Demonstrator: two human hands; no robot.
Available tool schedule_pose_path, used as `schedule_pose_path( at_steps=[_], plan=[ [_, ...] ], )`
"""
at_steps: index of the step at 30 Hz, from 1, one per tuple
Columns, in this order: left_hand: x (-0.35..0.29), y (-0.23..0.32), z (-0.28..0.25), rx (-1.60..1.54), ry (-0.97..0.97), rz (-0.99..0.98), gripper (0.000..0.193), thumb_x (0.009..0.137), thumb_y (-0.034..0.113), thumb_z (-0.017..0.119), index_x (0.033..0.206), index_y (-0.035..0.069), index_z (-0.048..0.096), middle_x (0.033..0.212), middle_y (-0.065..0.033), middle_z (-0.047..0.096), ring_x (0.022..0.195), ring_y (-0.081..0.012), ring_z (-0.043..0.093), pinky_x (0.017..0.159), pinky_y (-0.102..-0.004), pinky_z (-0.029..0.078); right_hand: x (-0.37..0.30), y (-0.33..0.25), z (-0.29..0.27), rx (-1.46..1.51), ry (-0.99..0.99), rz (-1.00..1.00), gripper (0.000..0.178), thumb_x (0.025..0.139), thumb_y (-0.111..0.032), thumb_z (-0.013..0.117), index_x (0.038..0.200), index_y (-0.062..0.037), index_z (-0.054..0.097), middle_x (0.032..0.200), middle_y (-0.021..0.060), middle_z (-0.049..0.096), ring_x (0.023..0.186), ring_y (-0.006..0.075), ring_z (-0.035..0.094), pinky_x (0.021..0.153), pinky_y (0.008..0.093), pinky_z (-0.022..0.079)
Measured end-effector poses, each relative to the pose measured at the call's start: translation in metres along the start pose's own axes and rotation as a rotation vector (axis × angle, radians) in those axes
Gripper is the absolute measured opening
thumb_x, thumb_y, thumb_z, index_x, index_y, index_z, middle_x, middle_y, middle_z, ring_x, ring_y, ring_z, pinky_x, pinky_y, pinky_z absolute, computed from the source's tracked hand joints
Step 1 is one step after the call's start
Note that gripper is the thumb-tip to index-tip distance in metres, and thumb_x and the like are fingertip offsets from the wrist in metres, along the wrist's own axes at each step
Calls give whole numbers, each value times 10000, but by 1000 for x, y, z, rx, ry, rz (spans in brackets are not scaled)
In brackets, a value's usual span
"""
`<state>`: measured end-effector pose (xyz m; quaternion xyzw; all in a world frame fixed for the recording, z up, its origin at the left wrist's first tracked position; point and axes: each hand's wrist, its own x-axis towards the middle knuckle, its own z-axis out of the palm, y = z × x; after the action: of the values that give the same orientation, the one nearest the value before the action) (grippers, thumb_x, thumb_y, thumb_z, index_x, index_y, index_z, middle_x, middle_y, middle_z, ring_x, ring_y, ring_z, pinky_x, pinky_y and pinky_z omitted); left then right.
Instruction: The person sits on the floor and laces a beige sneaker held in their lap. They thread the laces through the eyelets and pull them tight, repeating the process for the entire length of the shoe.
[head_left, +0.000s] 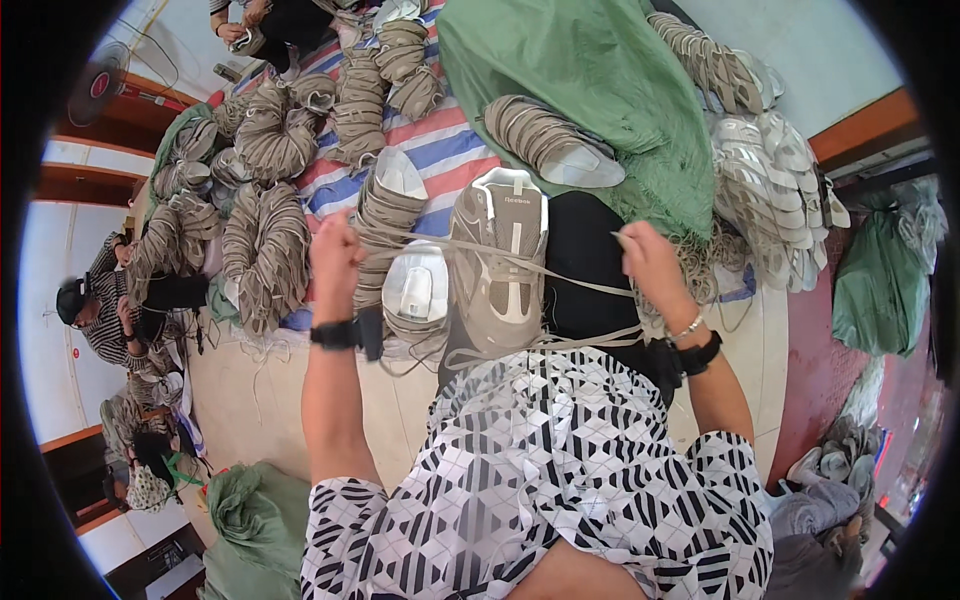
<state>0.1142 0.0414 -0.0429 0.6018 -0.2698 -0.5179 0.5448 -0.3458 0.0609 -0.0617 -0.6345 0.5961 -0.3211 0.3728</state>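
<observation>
On my lap rests a beige and grey shoe upper with a white lining, its toe toward me. Long flat beige shoelace strands cross it and loop over my lap. My left hand is closed in a fist left of the upper, with lace strands running to it. To the right, my right hand pinches a shoelace, whose tip sticks out past the fingers. Just beside my left hand stands a nested stack of uppers. Another upper, showing its white inside, lies between that stack and my lap.
Bundles of beige uppers cover the striped sheet at left. A green sack lies ahead with a stack on it. More uppers are piled at right. Other people sit at left and far ahead.
</observation>
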Motion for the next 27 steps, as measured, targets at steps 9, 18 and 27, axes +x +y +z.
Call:
schedule_pose_path(
  at_steps=[9, 18, 27],
  plan=[
    [-20, -51, 29, 996, -158, 450, 350, 945, 132, 401, 1274, 28, 458, 843, -117, 672, 750, -234, 620, 729, -358, 482, 2, -43, 56, 54, -195, -109, 88, 886, -99, 566, 876, -15, 588, 667, 122, 618, 600, 246, 636, 570, 343, 508],
    [-71, -45, 99, 307, -342, 284, 237, 990, 124, 409, 1140, -19, 524, 888, -86, 663, 773, -146, 598, 746, -272, 481, 7, -48, 64, -24, -239, -59, 130, 880, -130, 569, 801, -26, 571, 581, 124, 602, 530, 267, 630, 548, 360, 506],
    [-95, -27, 118, 762, -175, 753, 229, 981, 118, 445, 1097, -27, 579, 836, -82, 668, 748, -171, 625, 708, -283, 499, 11, -39, 70, -72, -261, -252, 119, 899, -119, 566, 869, -4, 567, 672, 117, 626, 484, 184, 616, 470, 291, 493]
  ],
)
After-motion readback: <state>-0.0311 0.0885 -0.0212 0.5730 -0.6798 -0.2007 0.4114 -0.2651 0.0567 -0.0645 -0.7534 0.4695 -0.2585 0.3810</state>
